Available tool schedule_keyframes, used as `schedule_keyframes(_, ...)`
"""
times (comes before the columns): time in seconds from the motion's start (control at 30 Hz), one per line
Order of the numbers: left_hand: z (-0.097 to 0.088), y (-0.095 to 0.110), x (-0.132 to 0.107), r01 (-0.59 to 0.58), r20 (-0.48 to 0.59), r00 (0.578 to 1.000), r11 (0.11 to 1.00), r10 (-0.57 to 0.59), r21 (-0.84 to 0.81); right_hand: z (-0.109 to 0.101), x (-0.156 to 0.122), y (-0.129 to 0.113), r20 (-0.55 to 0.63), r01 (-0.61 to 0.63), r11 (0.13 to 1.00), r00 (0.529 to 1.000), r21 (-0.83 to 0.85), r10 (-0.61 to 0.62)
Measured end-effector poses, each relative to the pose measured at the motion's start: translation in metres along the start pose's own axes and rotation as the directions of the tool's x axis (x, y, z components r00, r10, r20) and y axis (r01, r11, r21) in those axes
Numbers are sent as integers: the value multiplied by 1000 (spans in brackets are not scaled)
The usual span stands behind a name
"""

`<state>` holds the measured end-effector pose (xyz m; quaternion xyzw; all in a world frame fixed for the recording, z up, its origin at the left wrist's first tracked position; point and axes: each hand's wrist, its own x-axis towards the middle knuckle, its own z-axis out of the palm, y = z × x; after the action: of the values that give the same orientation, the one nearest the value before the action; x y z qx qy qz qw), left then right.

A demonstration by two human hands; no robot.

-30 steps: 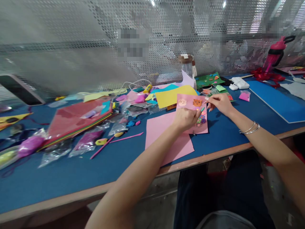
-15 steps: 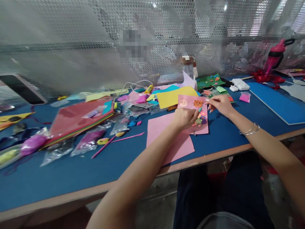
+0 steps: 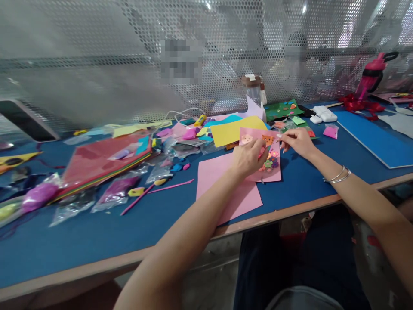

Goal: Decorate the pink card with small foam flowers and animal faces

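A pink card [image 3: 254, 177] lies on a larger pink sheet [image 3: 211, 181], bearing a pale pig face [image 3: 247, 139], an orange cat face [image 3: 268, 140] and several small coloured flowers [image 3: 268, 164]. Over the card's middle, just below the cat face, is my left hand [image 3: 248, 157]. Its fingers are bent together, and what they hold, if anything, is hidden. At the card's right edge my right hand [image 3: 298, 142], with bracelets on its wrist, has thumb and forefinger pinched together. A tiny pale bit shows at those fingertips, too small to name.
Yellow paper [image 3: 237, 131] lies behind the card. Leftward are a red folder [image 3: 97, 159], clay bags [image 3: 118, 193] and pink sticks [image 3: 138, 200]. A white earphone case [image 3: 324, 114] and blue board [image 3: 374, 137] are rightward. A lidded jar [image 3: 253, 90] stands near the perforated metal wall [image 3: 145, 90].
My left hand has turned and its fingers have reached forward over the card, partly covering the cat face. My right hand keeps its pinch in nearly the same place.
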<state>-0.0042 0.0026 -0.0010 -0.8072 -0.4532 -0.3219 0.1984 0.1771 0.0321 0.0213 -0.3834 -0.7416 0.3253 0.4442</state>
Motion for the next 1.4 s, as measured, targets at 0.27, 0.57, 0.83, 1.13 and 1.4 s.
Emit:
schedule_keyframes(0.27, -3, 3, 0, -153, 14, 988, 988, 153, -14, 0, -1, -2, 13, 4, 1000, 1000, -22, -3)
schedule_keyframes(0.57, -6, 5, -1, -196, -87, 976, 980, 198, 25, 1, -1, -1, 16, 12, 999, 1000, -49, -11)
schedule_keyframes(0.83, -6, 4, 1, -212, -97, 972, 977, 214, 33, 1, 0, 1, 25, 46, 996, 999, -77, -44)
schedule_keyframes(1.13, -10, 4, -3, -153, -114, 982, 988, 148, -35, 0, -1, 2, 31, 46, 995, 999, -84, -44)
schedule_keyframes(1.4, -5, 4, 3, -185, -157, 973, 977, 167, -104, 1, -1, 0, 21, 36, 996, 999, -82, -34)
